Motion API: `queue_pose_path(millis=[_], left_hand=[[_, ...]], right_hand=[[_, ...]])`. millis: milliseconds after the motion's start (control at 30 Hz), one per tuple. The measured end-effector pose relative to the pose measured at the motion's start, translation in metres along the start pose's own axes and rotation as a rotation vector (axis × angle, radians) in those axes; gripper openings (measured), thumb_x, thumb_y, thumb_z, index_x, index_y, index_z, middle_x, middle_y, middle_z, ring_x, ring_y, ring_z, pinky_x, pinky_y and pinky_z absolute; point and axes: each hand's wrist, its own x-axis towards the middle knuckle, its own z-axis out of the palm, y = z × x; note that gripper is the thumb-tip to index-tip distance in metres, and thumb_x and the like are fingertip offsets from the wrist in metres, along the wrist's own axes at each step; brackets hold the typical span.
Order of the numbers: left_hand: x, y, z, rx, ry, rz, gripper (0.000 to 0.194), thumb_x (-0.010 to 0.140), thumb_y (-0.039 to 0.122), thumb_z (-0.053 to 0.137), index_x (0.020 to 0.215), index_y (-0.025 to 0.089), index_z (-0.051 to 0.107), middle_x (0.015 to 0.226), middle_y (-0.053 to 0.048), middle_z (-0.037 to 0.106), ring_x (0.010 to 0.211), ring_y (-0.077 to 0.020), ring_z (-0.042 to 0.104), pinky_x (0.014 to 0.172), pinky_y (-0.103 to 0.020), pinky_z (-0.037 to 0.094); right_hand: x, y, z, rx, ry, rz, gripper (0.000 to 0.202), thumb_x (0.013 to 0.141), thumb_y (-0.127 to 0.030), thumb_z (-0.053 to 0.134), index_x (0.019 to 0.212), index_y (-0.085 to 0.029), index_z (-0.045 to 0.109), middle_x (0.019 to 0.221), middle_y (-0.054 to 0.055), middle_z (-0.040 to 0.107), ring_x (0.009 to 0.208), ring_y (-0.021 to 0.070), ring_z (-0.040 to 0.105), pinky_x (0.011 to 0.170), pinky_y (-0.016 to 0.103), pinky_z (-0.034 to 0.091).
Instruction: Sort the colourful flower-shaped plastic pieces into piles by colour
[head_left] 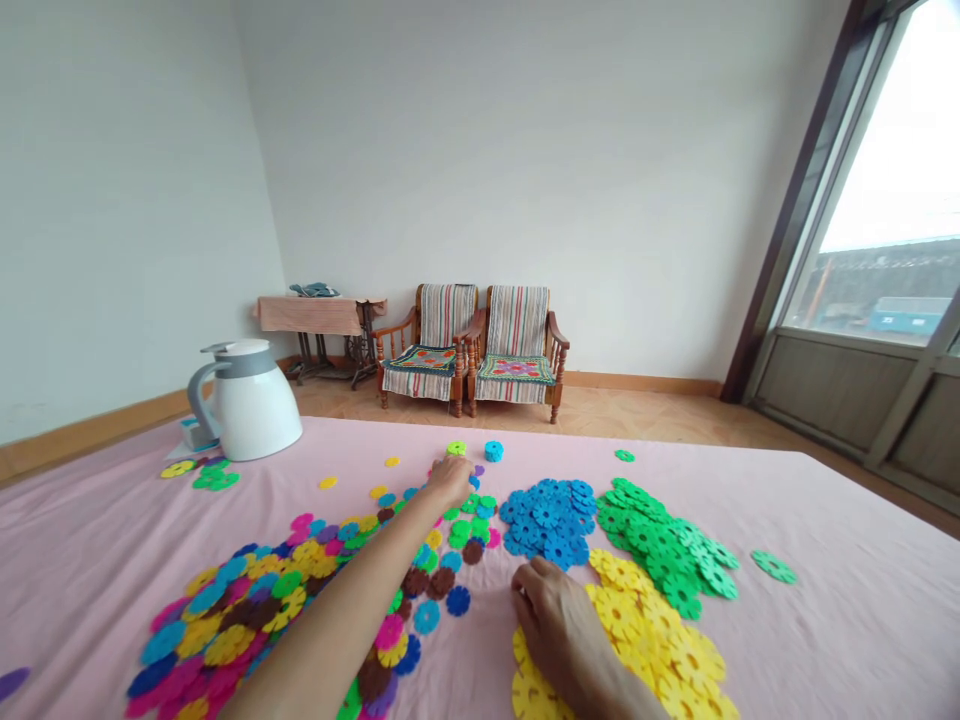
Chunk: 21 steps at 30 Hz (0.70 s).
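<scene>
My left hand (452,482) reaches across to the far part of the mixed discs, beside a small purple disc (478,470). Its fingers point down and are mostly hidden behind the hand. My right hand (551,610) is closed, its fingers curled together at the left edge of the yellow disc pile (652,640); whatever it may hold is hidden. Just beyond it lies a pile of blue flower-shaped plastic discs (547,515), with a green disc pile (660,545) to the right. Mixed-colour discs (247,610) spread under and around my left forearm.
Near the far edge stand a blue disc stack (493,451) and yellow-green discs (456,448). A white jug (255,405) stands at the far left of the pink cloth (840,560). Single green discs (774,567) lie apart at right. Two wooden armchairs (517,345) stand beyond.
</scene>
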Motion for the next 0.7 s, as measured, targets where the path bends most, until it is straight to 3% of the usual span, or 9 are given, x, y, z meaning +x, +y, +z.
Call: queue_pose_path(millis=[233, 433, 567, 700], left_hand=[[0.005, -0.014, -0.005, -0.087, -0.118, -0.089, 0.027, 0.045, 0.015, 0.074, 0.070, 0.018, 0.063, 0.070, 0.002, 0.063, 0.072, -0.0170, 0.059, 0.063, -0.023, 0.043], [0.001, -0.023, -0.008, -0.199, -0.130, -0.121, 0.028, 0.041, 0.015, 0.075, 0.062, 0.016, 0.057, 0.051, 0.007, 0.050, 0.055, -0.0133, 0.053, 0.051, -0.021, 0.037], [-0.004, -0.022, -0.014, -0.291, -0.075, -0.110, 0.021, 0.052, 0.015, 0.069, 0.050, 0.015, 0.048, 0.044, 0.007, 0.039, 0.054, -0.0125, 0.051, 0.051, -0.021, 0.036], [-0.009, -0.006, -0.014, -0.450, -0.078, -0.075, 0.016, 0.067, 0.023, 0.064, 0.060, 0.014, 0.053, 0.045, 0.006, 0.044, 0.051, -0.0107, 0.051, 0.049, -0.020, 0.038]], right_hand=[[-0.001, 0.003, 0.005, -0.007, 0.019, -0.020, 0.021, 0.084, -0.010, 0.039, 0.076, -0.018, 0.057, 0.078, 0.004, 0.060, 0.072, 0.0141, 0.056, 0.061, 0.023, 0.032], [-0.001, 0.004, 0.006, -0.012, 0.048, -0.037, 0.021, 0.083, -0.009, 0.039, 0.076, -0.018, 0.056, 0.078, 0.003, 0.060, 0.070, 0.0136, 0.055, 0.060, 0.023, 0.031], [-0.002, 0.004, 0.006, -0.009, 0.065, -0.041, 0.020, 0.083, -0.009, 0.040, 0.074, -0.018, 0.056, 0.076, 0.003, 0.060, 0.069, 0.0132, 0.055, 0.059, 0.023, 0.030], [-0.002, 0.004, 0.006, -0.013, 0.065, -0.044, 0.021, 0.084, -0.010, 0.039, 0.075, -0.018, 0.056, 0.076, 0.003, 0.060, 0.069, 0.0132, 0.055, 0.058, 0.023, 0.030]])
